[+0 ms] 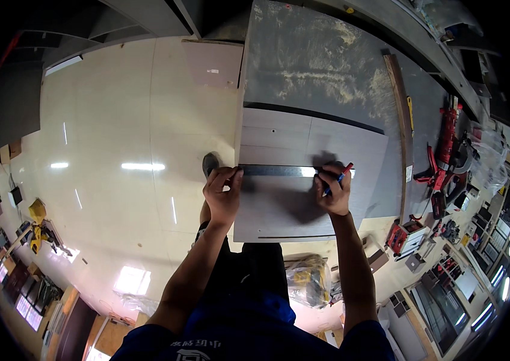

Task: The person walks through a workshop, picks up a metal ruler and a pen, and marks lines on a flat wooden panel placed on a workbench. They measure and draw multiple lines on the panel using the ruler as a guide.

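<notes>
A light grey board (285, 210) lies flat in front of me, with a dark line along its far side and a few small holes. Across it runs a metal straight ruler (276, 171) from left to right. At the board's left edge, my left hand (223, 195) is closed, thumb and fingers pinching the ruler's left end. My right hand (335, 191) is closed around a red and blue pen (346, 171), which slants up to the right. Its fingertips also touch the ruler near the right end. A shadow falls on the board beside this hand.
Beyond the board stretches a dusty dark grey panel (303, 66). A long brown wooden strip (400, 120) lies at its right, beside a yellow tool (411, 113). Red tools (446, 144) and a red case (404, 237) are farther right. Pale flooring (104, 132) spreads left.
</notes>
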`<state>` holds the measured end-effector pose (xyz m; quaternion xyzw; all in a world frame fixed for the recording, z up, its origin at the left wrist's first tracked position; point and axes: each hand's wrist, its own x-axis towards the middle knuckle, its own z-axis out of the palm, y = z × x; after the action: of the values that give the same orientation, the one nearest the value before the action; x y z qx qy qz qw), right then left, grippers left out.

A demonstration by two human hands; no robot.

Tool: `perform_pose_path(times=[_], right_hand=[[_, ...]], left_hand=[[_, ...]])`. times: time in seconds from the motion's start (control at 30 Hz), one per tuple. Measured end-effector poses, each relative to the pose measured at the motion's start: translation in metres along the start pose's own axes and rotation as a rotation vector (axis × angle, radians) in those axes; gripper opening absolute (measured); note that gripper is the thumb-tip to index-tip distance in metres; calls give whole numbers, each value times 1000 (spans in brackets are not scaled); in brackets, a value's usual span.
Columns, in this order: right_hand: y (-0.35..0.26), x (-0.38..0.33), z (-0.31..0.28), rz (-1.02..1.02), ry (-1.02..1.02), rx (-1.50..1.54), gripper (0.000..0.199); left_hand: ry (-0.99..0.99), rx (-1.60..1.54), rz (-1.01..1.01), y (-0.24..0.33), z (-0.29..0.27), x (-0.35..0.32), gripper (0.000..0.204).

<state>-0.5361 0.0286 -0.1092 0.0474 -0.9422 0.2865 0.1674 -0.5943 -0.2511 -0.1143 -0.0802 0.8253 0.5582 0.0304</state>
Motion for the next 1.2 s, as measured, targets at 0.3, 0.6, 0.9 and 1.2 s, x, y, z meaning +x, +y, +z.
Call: perform_pose_path(times=[0.3, 0.6, 0.9, 1.2], right_hand=[[6, -8, -7, 43, 6, 46, 29], [5, -9, -2, 58, 17, 48, 26], [4, -7, -2, 66, 47, 83, 25], [0, -4, 0, 104, 54, 59, 24]], left_hand=[[21, -26, 146, -13, 12, -4, 5], [23, 38, 138, -21, 7, -7, 3], [47, -92, 73, -18, 15, -5, 3], [37, -39, 73, -14, 16, 12, 4]])
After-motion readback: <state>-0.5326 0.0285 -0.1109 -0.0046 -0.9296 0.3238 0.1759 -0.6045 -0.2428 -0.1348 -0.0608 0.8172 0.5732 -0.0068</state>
